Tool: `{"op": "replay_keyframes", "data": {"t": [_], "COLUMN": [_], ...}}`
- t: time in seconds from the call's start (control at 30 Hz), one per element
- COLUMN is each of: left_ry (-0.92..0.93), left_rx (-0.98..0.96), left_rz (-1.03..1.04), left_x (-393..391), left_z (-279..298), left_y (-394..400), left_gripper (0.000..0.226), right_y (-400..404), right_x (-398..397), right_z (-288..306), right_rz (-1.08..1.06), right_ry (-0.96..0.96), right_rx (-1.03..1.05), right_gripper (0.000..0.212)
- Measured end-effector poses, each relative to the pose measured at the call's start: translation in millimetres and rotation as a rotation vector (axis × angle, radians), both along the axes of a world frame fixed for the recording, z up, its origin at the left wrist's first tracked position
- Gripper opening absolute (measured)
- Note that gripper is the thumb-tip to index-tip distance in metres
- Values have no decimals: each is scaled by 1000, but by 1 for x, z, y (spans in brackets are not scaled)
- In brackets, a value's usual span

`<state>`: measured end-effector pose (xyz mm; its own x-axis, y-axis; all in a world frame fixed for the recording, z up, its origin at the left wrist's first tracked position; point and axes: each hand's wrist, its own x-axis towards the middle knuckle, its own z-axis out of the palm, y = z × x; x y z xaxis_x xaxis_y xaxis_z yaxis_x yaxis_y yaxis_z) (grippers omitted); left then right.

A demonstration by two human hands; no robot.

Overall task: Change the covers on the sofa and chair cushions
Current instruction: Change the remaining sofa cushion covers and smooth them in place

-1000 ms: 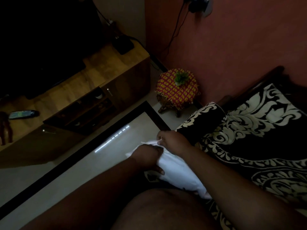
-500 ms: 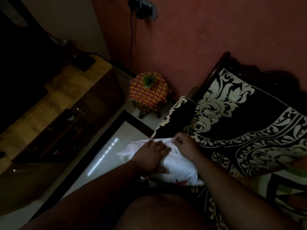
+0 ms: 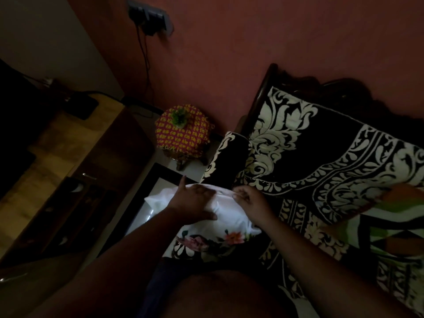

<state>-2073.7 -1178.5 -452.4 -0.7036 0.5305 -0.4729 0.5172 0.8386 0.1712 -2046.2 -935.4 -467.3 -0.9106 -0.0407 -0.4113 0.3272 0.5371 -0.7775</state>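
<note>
Head view shows the left hand [image 3: 192, 204] flat, fingers spread on the white cushion [image 3: 229, 214], while the right hand [image 3: 251, 199] pinches its cover edge; best to press firmly and pull slowly.

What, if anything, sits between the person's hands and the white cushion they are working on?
Nothing visible does. The left hand lies flat with straight fingers on the white cushion, and the right hand pinches its fabric at the top edge. Both touch it directly; the floral cover lies bunched at its near end.
</note>
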Motion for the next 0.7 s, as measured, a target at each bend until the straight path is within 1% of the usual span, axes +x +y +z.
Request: {"op": "replay_keyframes", "data": {"t": [0.1, 0.17, 0.23, 0.27, 0.3, 0.33, 0.4, 0.47, 0.53, 0.57, 0.63, 0.67, 0.7], "left_ry": [20, 132, 258, 294, 309, 302, 191, 61, 63, 74, 82, 83, 79], "left_rx": [72, 106, 112, 93, 78, 70, 86, 68, 37, 30, 16, 8, 12], "left_rz": [82, 152, 227, 266, 313, 366, 494, 541, 498, 483, 460, 437, 402], "left_x": [-9, -13, -18, -18, -18, -16, -16, -20, -28, -31, -38, -40, -42], "left_z": [2, 3, 3, 2, -1, -4, -8, -7, -5, -3, -1, -1, 0], "left_y": [-3, -4, -7, -12, -19, -26, -36, -40, -39, -38, -37, -37, -38], "left_gripper": [104, 101, 99, 98, 99, 102, 109, 109, 107, 106, 104, 103, 102], "right_y": [20, 24, 24, 25, 26, 27, 33, 40, 44, 42, 35, 31, 27], "right_x": [28, 44, 52, 53, 50, 45, 31, 18, 12, 13, 26, 36, 46], "right_z": [3, 4, -6, -12, -18, -18, -13, -5, 0, 2, 0, -2, -7], "right_rz": [-59, -26, 65, 105, 107, 65, -86, -154, -132, -131, -161, -162, -157], "right_ry": [106, 99, 89, 106, 135, 164, 200, 172, 178, 174, 117, 80, 77], "right_rx": [39, 50, 127, 175, 201, 214, 233, 256, 278, 277, 236, 214, 216], "right_gripper": [58, 77, 90, 87, 75, 59, 33, 23, 25, 29, 50, 56, 56]}}
